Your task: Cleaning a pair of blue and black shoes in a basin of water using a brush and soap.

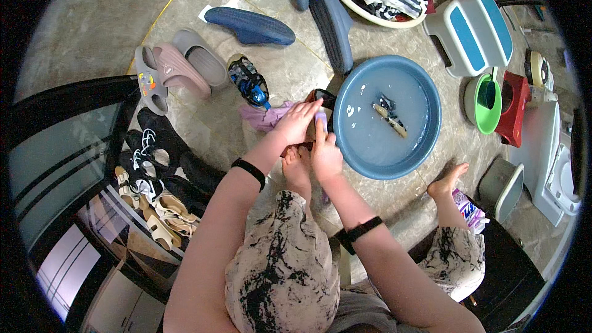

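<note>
My right hand point(326, 155) grips a small lilac-handled tool point(320, 121), possibly a brush, just left of a round blue plastic basin point(434, 120). My left hand point(297, 122) lies beside it, fingers stretched over a dark and reddish item point(325, 97) that is mostly hidden; whether the hand grips it I cannot tell. Cloudy water fills the basin, and a dark and tan sandal point(391, 115) lies in it. To the left of my hands is a lilac cloth point(263, 116), with a blue and black sandal point(248, 81) above it on the tiled floor.
Slippers point(249, 25) and a laundry basket point(370, 22) lie at the top. On the right stand a step stool point(476, 32), a green dipper point(496, 111), a red stool point(513, 106) and a grey bin point(499, 189). Shoes point(157, 148) crowd the left; a detergent bag point(469, 210) sits by my foot.
</note>
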Demonstrator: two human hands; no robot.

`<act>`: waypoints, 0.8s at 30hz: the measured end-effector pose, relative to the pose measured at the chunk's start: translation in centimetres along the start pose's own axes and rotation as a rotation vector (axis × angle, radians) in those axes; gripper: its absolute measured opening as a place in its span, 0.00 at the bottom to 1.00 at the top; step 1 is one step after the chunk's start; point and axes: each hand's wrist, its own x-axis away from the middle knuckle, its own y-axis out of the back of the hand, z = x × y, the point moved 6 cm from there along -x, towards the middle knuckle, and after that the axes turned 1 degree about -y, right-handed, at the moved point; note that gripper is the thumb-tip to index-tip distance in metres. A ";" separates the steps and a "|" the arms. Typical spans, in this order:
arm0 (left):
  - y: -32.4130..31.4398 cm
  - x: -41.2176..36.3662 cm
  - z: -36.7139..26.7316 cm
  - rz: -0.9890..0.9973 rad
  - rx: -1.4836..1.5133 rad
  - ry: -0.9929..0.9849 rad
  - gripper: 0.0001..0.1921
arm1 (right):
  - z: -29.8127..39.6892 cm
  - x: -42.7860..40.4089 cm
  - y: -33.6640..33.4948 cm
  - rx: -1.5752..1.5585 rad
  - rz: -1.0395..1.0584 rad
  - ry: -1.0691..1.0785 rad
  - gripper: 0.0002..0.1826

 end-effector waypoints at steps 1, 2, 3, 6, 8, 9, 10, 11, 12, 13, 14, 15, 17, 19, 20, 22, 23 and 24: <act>-0.1 -0.1 0.1 -0.005 0.051 0.028 0.43 | 0.5 -0.5 1.5 -0.034 -0.020 -0.006 0.42; -0.3 -0.1 -0.1 0.009 0.074 0.032 0.44 | 0.2 -1.1 0.7 -0.010 0.021 -0.046 0.42; -0.2 -0.1 0.2 0.021 0.090 0.037 0.45 | 0.3 -1.6 0.2 0.009 0.058 -0.080 0.41; -0.3 0.1 0.6 0.055 0.049 0.021 0.49 | -0.1 -0.4 -1.7 0.029 0.250 -0.165 0.41; -0.3 -0.6 -0.1 0.045 0.062 0.001 0.55 | -2.3 0.9 -3.4 0.123 0.235 -0.129 0.40; -0.1 -0.3 0.0 0.040 0.083 -0.015 0.56 | -2.0 1.5 -3.5 0.203 0.230 -0.073 0.40; 0.0 -0.1 -0.1 0.039 0.079 -0.020 0.56 | -2.3 1.9 -3.9 0.111 0.291 -0.127 0.41; -0.2 -0.1 0.0 0.071 0.086 0.008 0.57 | -2.6 2.4 -3.7 0.108 0.284 -0.130 0.41; -0.4 -0.4 -0.3 0.102 0.097 0.029 0.59 | -3.1 3.0 -3.6 0.119 0.305 -0.117 0.41; -0.3 -0.7 -0.8 0.101 0.099 0.013 0.59 | -3.7 3.5 -3.5 0.130 0.324 -0.107 0.41; -0.5 -1.0 -1.0 0.133 0.093 0.051 0.60 | -4.4 3.9 -2.9 0.160 0.288 -0.077 0.39; -0.3 -0.5 -0.6 0.169 0.076 0.100 0.61 | -4.1 4.6 -1.8 0.153 0.281 -0.082 0.39; 2.3 0.7 -0.6 -0.068 0.115 0.059 0.52 | -3.1 5.9 1.7 0.050 0.260 0.037 0.38; 5.3 0.7 -1.5 -0.320 0.124 0.036 0.42 | -4.7 6.7 6.2 -0.106 0.038 0.100 0.38; 6.5 0.5 -2.0 -0.460 0.089 0.055 0.35 | -5.7 6.6 9.1 -0.230 -0.055 0.091 0.38; 7.9 -2.6 -5.7 -0.486 0.130 0.006 0.27 | -9.7 6.1 13.4 -0.428 -0.287 0.106 0.39; 7.9 -4.5 -7.4 -0.445 0.157 -0.036 0.24 | -11.8 5.7 14.7 -0.514 -0.417 0.142 0.40; 7.0 -6.3 -8.7 -0.387 0.158 -0.080 0.22 | -14.3 5.3 14.7 -0.729 -0.334 -0.070 0.39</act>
